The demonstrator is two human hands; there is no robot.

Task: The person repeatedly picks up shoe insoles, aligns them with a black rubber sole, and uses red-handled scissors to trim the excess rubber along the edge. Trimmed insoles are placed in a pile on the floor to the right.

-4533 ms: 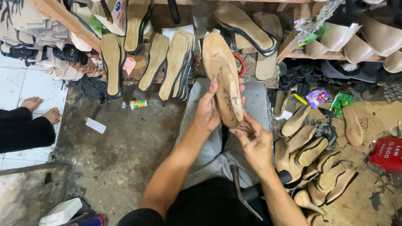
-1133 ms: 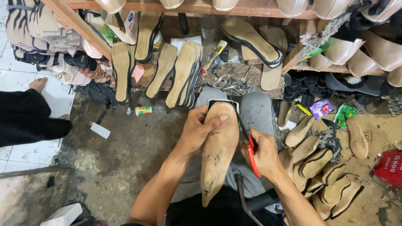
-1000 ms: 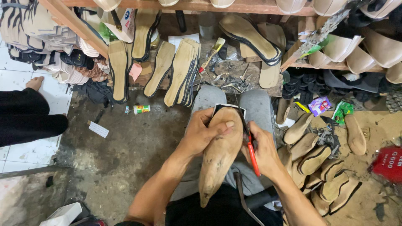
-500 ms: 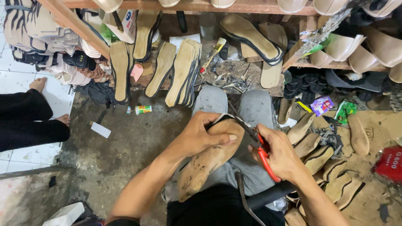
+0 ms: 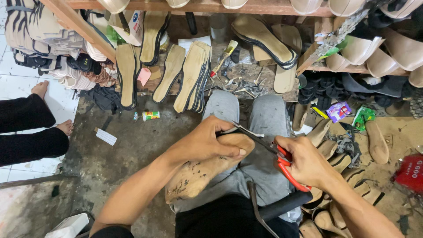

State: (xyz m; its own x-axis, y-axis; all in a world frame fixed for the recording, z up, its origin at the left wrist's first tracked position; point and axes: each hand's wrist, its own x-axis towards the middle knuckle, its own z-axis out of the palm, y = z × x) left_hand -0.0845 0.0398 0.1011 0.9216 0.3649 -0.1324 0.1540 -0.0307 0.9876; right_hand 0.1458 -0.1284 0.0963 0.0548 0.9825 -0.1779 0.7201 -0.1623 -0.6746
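Lying under left hand (image 5: 207, 141): shoe last (image 5: 198, 172)

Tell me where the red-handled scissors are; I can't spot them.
In the head view, right of centre: the right hand holds the red-handled scissors, blades at the wooden shoe last under the left hand.

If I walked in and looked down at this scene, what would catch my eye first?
Probably the red-handled scissors in the right hand, blades reaching toward the tip of the wooden shoe form that the left hand presses down across the person's grey-trousered lap. Next, the row of tan insoles leaning upright against the shelf ahead, and the heap of beige shoe pieces on the floor to the right.
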